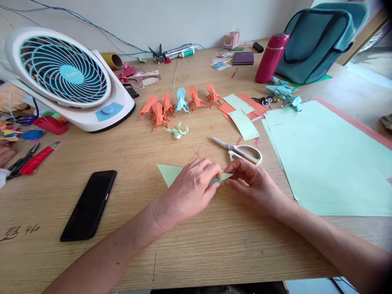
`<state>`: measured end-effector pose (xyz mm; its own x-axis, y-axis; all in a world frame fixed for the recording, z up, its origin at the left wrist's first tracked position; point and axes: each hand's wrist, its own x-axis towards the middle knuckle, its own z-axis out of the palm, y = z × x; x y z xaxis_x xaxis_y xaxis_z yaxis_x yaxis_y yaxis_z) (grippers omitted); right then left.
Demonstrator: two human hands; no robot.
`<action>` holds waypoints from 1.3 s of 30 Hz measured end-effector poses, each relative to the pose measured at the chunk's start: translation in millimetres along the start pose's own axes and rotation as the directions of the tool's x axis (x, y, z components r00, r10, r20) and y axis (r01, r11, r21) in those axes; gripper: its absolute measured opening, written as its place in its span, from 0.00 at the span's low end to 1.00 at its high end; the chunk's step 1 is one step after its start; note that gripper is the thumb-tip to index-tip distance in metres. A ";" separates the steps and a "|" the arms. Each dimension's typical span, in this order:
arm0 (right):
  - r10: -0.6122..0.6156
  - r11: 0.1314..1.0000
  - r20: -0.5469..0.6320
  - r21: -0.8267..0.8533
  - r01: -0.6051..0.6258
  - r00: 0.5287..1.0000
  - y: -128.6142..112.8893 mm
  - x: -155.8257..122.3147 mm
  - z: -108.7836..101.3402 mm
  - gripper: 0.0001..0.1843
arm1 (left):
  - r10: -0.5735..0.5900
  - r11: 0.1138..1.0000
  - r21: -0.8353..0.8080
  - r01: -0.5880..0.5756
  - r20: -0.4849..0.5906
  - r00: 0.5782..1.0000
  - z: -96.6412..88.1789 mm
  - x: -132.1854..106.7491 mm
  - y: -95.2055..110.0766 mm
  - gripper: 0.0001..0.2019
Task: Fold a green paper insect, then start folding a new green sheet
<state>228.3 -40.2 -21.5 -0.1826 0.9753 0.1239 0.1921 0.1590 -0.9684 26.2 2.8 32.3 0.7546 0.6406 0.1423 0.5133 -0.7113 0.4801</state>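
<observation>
A light green folded paper lies on the wooden table in front of me, shaped like a long triangle. My left hand presses down on its middle with the fingers curled over it. My right hand pinches the paper's right tip between thumb and fingers. White-handled scissors lie just beyond my right hand. Further back stands a row of folded paper figures, mostly orange with one blue, and a small pale green figure in front of them.
A black phone lies at the left. A white and blue fan stands at the back left, with red cutters near it. Large green sheets cover the right. A magenta flask and a teal bag stand behind.
</observation>
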 end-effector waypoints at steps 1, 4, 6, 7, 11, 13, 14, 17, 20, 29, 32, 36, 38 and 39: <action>0.011 1.000 -0.005 0.025 -0.011 1.000 1.2 0.1 0.8 0.07 | 0.011 1.000 -0.012 -0.011 -0.016 1.000 1.5 0.3 0.4 0.09; 0.041 0.994 -0.020 0.101 -0.038 0.999 2.2 0.4 3.2 0.09 | 0.038 0.998 -0.043 -0.040 -0.052 0.998 5.0 0.9 2.7 0.10; 0.057 0.983 -0.020 0.175 -0.052 0.998 1.5 1.0 4.2 0.10 | 0.047 0.997 -0.056 -0.051 -0.074 0.996 6.5 1.0 4.4 0.10; 0.069 0.974 -0.020 0.216 -0.063 0.997 1.1 1.6 4.5 0.12 | 0.046 0.997 -0.060 -0.051 -0.084 0.995 7.1 1.1 5.0 0.10; 0.188 0.911 0.017 0.370 -0.181 0.982 1.4 4.3 4.2 0.17 | 0.024 0.998 -0.063 -0.031 -0.119 0.993 9.3 1.2 5.1 0.12; 0.249 0.870 0.056 0.427 -0.249 0.967 2.6 4.6 4.7 0.17 | 0.020 0.998 -0.058 -0.028 -0.122 0.992 11.1 1.3 4.2 0.12; 0.269 0.854 0.070 0.445 -0.271 0.961 3.2 4.3 5.3 0.17 | 0.020 0.998 -0.052 -0.027 -0.120 0.993 12.1 1.3 3.8 0.12; 0.290 0.837 0.084 0.460 -0.295 0.953 3.9 2.2 8.5 0.16 | 0.014 1.000 -0.017 -0.016 -0.101 0.995 15.5 1.0 2.9 0.12; 0.279 0.836 0.097 0.464 -0.291 0.955 2.8 0.1 11.5 0.15 | 0.005 1.000 -0.005 -0.005 -0.108 0.994 18.3 0.8 2.8 0.10; 0.282 0.847 0.090 0.444 -0.292 0.955 0.7 0.0 10.6 0.18 | 0.033 0.996 -0.077 -0.045 -0.153 0.988 22.8 0.3 1.5 0.13; 0.263 0.850 0.106 0.445 -0.282 0.959 -0.6 0.1 10.0 0.18 | 0.035 0.995 -0.088 -0.049 -0.155 0.987 23.2 0.3 2.0 0.12; 0.256 0.849 0.111 0.449 -0.278 0.960 -1.8 -0.3 9.6 0.18 | 0.030 0.993 -0.111 -0.049 -0.164 0.986 23.3 0.7 2.4 0.11; 0.263 0.846 0.111 0.451 -0.284 0.958 -2.1 -0.5 9.6 0.19 | 0.025 0.991 -0.126 -0.047 -0.170 0.985 23.2 0.8 2.2 0.12; 0.268 0.844 0.113 0.451 -0.289 0.957 -2.2 -0.6 9.6 0.19 | 0.022 0.990 -0.133 -0.045 -0.169 0.985 23.1 0.7 2.0 0.12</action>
<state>218.8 -42.7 -21.5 -0.2326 0.9585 -0.1650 -0.2194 -0.2170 -0.9512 37.2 -4.8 13.4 0.6855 0.6648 0.2970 0.4201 -0.6943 0.5844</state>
